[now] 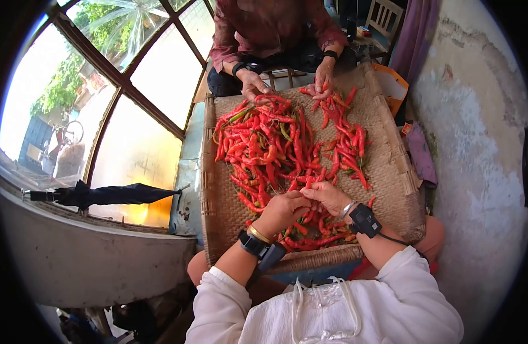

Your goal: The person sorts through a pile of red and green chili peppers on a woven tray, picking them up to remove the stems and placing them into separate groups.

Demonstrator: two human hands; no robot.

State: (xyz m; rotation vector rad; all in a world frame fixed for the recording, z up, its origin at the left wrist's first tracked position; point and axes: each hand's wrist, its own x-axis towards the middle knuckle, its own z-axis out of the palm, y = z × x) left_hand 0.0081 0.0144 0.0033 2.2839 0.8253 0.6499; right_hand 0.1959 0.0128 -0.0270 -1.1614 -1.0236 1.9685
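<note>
Red chili peppers, a few of them greenish, lie heaped on a woven tray. My left hand and my right hand meet above the near part of the heap, fingertips pinched close together. Whatever is between the fingers is too small to make out. Several chili peppers lie under my hands by the tray's near rim. Both wrists carry black strapped devices.
Across the tray sits another person, both hands at the far chili peppers. To the left, a folded black umbrella lies along the window ledge. A rough wall stands on the right, and a wooden chair behind.
</note>
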